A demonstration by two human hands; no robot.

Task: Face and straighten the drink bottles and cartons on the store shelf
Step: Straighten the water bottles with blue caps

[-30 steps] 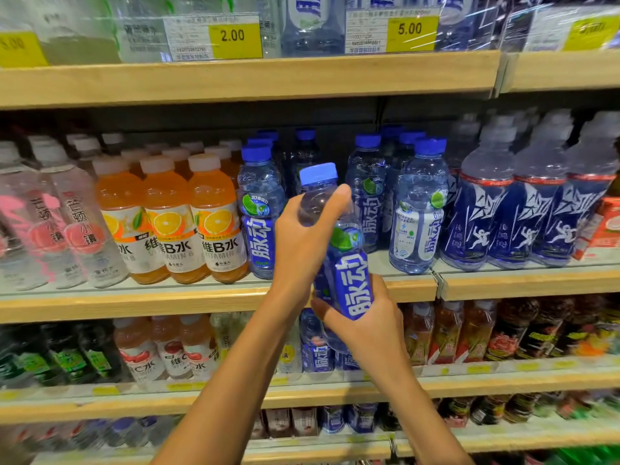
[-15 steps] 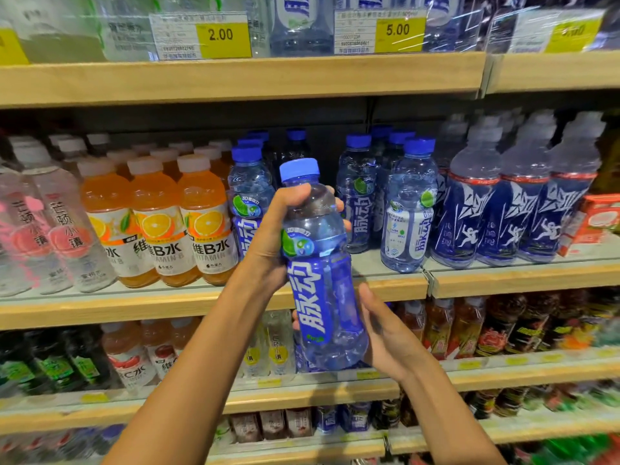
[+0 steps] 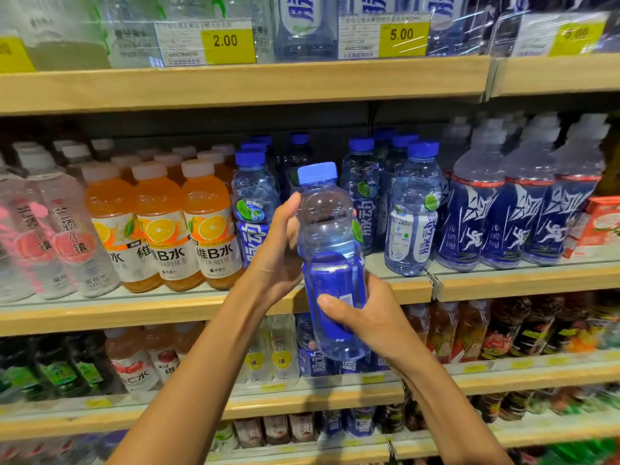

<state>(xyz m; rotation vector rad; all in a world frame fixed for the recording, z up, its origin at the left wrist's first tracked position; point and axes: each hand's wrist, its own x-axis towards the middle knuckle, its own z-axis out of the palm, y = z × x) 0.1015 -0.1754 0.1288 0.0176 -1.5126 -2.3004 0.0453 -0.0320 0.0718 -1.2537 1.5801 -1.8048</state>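
A clear, ribbed plastic bottle (image 3: 330,250) with a rounded shoulder and a flat blue screw cap was off the shelf, held nearly upright in the air in front of the middle shelf's (image 3: 167,310) pale wooden edge. A glossy blue film sleeve wrapped its lower half, and no large lettering showed on the side facing the camera. Both hands were clamped on it: the left hand (image 3: 278,260) curled round the bulging upper body, and the right hand (image 3: 365,317) gripped the sleeved lower part with its thumb across the front. Behind it, matching blue-capped bottles (image 3: 414,213) stood in rows on the shelf. To their left stood squat orange drink bottles (image 3: 161,226) with white caps, and to their right taller bottles with dark blue labels (image 3: 526,213).
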